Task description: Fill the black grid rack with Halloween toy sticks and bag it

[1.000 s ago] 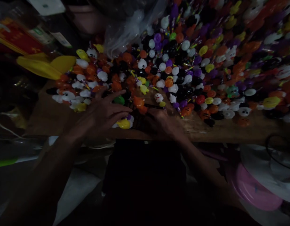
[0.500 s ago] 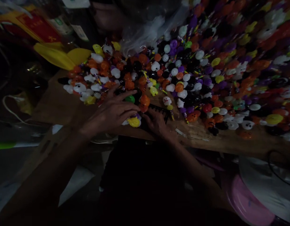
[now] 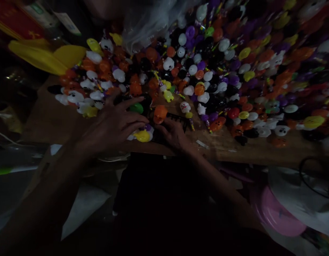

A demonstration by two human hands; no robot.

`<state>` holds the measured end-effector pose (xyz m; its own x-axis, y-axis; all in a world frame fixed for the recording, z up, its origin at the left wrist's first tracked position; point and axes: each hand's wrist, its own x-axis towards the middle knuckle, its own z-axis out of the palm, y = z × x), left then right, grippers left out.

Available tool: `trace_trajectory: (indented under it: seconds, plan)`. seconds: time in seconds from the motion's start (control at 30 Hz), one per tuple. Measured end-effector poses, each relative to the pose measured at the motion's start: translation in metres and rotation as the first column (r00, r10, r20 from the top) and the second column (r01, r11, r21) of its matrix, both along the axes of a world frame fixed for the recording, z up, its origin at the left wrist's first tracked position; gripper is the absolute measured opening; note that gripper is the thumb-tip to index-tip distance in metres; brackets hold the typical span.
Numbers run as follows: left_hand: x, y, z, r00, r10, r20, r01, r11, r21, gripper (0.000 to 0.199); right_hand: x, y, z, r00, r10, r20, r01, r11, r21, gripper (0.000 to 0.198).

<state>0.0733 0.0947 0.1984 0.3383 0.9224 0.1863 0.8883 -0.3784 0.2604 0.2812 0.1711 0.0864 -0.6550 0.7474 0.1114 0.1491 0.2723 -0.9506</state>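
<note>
My left hand (image 3: 113, 119) lies palm down at the near edge of the bench, its fingers stretched and spread. Under its fingers show a green ball-shaped piece (image 3: 136, 107) and a yellow figure (image 3: 142, 135) with white and purple parts. A short gap to the right, an orange toy head (image 3: 160, 114) stands over the end of my right hand (image 3: 173, 132). The thumb and index finger close on the head's lower edge; the exact grip is dim. Behind that hand lies a black slotted rack (image 3: 180, 120), partly covered.
A large heap of small toy figures (image 3: 204, 76), orange, white, purple, black and yellow, covers the bench (image 3: 220, 151) behind and to the right. Clear plastic film (image 3: 150, 25) lies on it. A yellow sheet (image 3: 41, 57) is at left; a pink tub (image 3: 279, 217) stands below right.
The view has shifted, moving the bench and heap left and slightly up in the picture. The gap between my left fingertips and the orange toy head has widened a little.
</note>
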Motion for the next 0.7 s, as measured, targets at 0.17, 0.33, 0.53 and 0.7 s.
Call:
trace_trajectory:
  seconds: [0.17,0.33,0.53,0.7]
  plan:
    - [-0.006,-0.003,0.0,0.998,0.063,0.011,-0.062,0.997,-0.048,0.033,-0.006,-0.001,0.005,0.998,0.038,0.057,-0.043,0.996,0.08,0.022]
    - [-0.008,-0.004,0.0,0.996,0.071,0.043,-0.067,0.994,-0.088,0.034,-0.006,-0.001,0.0,0.996,0.01,0.083,-0.023,0.987,0.156,0.022]
    - [-0.003,-0.003,-0.005,0.981,0.133,0.139,-0.129,0.991,-0.037,0.027,-0.005,-0.003,0.0,0.982,0.083,0.172,-0.131,0.947,0.293,0.023]
    - [0.004,-0.003,-0.005,0.984,0.127,0.127,-0.129,0.992,0.005,0.034,-0.006,-0.003,0.005,0.97,0.077,0.23,-0.15,0.936,0.319,0.023]
